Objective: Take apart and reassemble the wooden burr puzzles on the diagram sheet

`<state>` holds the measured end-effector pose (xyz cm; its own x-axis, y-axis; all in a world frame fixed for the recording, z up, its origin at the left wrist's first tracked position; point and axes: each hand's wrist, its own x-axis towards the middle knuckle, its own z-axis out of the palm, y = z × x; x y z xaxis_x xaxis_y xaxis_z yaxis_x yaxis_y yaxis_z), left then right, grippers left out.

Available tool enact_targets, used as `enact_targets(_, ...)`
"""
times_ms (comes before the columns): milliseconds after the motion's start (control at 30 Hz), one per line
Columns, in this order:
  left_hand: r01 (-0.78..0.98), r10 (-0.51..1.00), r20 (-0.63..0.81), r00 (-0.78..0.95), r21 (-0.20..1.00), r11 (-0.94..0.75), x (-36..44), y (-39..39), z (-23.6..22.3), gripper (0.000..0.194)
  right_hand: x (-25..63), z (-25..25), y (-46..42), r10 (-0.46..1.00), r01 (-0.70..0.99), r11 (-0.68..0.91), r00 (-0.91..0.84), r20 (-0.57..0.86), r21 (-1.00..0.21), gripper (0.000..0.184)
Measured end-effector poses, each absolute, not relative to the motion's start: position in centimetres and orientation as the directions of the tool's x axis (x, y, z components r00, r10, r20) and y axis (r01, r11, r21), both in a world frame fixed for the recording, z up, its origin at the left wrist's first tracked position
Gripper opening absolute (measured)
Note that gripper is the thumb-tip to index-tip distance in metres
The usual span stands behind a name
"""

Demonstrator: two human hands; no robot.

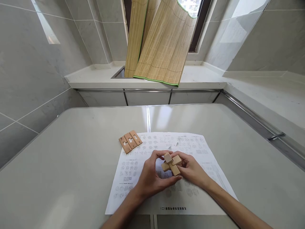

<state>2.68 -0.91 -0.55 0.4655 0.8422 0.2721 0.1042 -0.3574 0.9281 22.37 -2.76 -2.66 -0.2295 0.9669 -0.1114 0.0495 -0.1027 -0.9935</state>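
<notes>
Both of my hands meet over a printed instruction sheet [147, 149] lying on the table. Between them is a small wooden interlocking puzzle [171, 163], its bars crossed and pointing up and sideways. My left hand [151, 178] curls its fingers round the puzzle's left side, thumb under it. On the right side my right hand [192, 170] pinches it with its fingertips. Three loose notched wooden pieces [130, 141] lie side by side at the sheet's far left corner, apart from both hands.
The grey table [71, 165] has a seam down its middle. Beyond it runs a white counter [100, 78] with a sink recess, and rolled bamboo mats [162, 41] lean against the window. Tiled walls close in left and right.
</notes>
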Motion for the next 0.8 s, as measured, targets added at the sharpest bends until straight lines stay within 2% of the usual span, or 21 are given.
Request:
enact_targets(300,0.107,0.854,0.266,0.447,0.932,-0.346,2.8,-1.0,-0.5,0.057,22.4,-2.5,-2.7,0.953,0.044,-0.128,-0.272,-0.135,-0.991,0.023)
enact_targets(533,0.110,0.900,0.216,0.378,0.955,-0.275,2.5,-0.6,-0.5,0.053,22.4,-2.2,-2.8,0.918,-0.057,-0.148,-0.379,-0.115,-0.987,0.053)
enact_targets(667,0.106,0.932,0.150,0.330,0.975,-0.194,2.3,-0.3,-0.5,0.050,22.3,-1.9,-2.6,0.939,-0.018,-0.110,-0.331,-0.098,-0.994,0.042)
enact_targets(800,0.043,0.948,0.094,0.303,0.993,-0.112,2.2,0.1,-0.8,0.050,22.6,-2.3,-2.3,0.986,0.193,0.001,-0.167,-0.032,-0.981,0.033)
